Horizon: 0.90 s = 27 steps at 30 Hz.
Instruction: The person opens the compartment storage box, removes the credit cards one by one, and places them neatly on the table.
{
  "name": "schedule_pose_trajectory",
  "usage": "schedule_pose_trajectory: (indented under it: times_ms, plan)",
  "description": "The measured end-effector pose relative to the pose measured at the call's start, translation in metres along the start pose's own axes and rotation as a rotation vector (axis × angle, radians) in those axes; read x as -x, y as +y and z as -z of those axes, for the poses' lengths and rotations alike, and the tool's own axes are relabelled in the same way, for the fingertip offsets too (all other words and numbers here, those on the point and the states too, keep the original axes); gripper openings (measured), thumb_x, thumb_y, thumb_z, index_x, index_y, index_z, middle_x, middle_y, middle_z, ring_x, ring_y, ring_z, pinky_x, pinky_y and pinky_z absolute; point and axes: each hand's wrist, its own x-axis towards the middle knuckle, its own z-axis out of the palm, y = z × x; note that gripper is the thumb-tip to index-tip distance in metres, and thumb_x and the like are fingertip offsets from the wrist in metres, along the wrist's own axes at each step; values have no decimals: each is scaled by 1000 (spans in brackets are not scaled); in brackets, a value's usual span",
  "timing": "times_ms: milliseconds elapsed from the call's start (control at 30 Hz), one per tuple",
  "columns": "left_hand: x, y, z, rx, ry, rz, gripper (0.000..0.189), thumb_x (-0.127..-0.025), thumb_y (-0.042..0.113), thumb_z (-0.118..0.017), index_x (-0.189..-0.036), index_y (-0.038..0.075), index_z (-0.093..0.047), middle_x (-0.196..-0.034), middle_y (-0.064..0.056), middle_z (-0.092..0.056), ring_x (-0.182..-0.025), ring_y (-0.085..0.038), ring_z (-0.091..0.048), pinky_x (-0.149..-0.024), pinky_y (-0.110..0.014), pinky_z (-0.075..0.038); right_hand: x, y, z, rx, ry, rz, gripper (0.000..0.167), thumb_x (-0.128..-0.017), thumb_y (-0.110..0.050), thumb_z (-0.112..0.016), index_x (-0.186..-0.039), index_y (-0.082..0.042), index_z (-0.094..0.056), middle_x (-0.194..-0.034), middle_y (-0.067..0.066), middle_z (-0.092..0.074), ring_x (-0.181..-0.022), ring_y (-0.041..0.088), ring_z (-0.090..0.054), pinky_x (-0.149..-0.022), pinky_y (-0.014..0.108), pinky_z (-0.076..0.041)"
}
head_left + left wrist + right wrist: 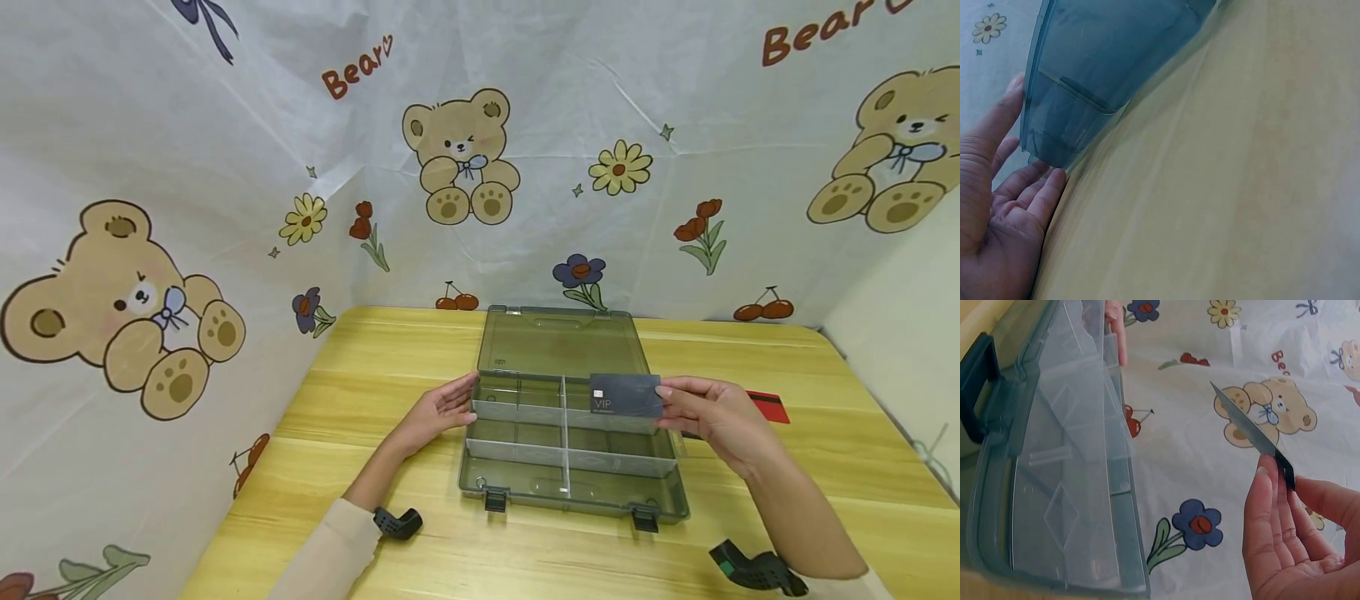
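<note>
A dark grey VIP card is pinched between the thumb and fingers of my right hand, raised over the right side of an opened compartment box. In the right wrist view the card shows nearly edge-on, its near end between the fingertips. The box is translucent grey-green, split by clear dividers; no items show in its visible compartments. My left hand rests against the box's left side with its fingers extended. In the left wrist view, that hand's fingertips touch the box's lower corner.
The lid lies folded back behind the box. A red card with a black stripe lies on the wooden table beyond my right hand. Two dark latches hang at the box's front. A bear-printed cloth hangs behind the table.
</note>
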Motion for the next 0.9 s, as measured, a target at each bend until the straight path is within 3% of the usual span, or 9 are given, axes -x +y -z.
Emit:
schedule_pose_trajectory:
  times_ms: [533, 900]
  plan:
    - [1, 0, -2, -5, 0, -5, 74, -96, 10, -72, -159, 15, -35, -164, -4, -32, -149, -26, -33, -117, -33, -36, 15, 12, 44, -131, 34, 100, 25, -101, 5, -57, -106, -6, -79, -102, 4, -71, -81, 18, -73, -76, 32, -64]
    - [2, 2, -1, 5, -2, -9, 75, -96, 9, -72, -160, 11, -33, -165, -8, -29, -150, -30, -30, -118, -33, -35, 27, 17, 67, -188, 79, 93, 27, -102, 6, -55, -107, -6, -78, -100, 3, -72, -81, 21, -74, -76, 33, -64]
